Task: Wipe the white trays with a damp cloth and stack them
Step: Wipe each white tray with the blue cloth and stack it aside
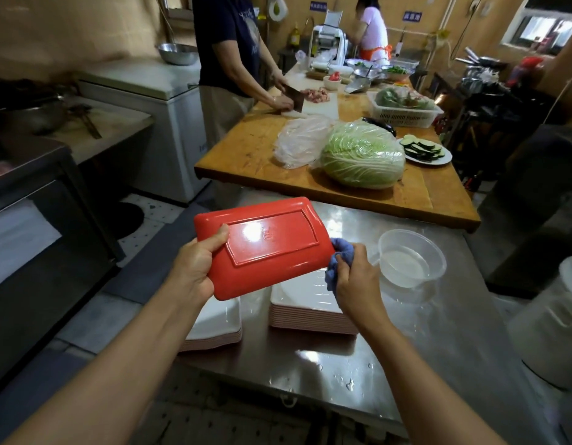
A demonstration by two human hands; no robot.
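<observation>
Red underside up, a rectangular tray (265,248) tilts above the steel table (310,358) in my left hand (194,268), thumb curled over its left edge. An embossed mark sits at the centre of its base, too small to read. Below it stand two stacks of white trays (217,319), left and right (307,306). My right hand (355,277) pinches a bunched blue cloth (340,256) against the tray's right end. Just beside it sits a clear plastic tub of water (409,258). Blue wall signs (412,15) behind are illegible.
</observation>
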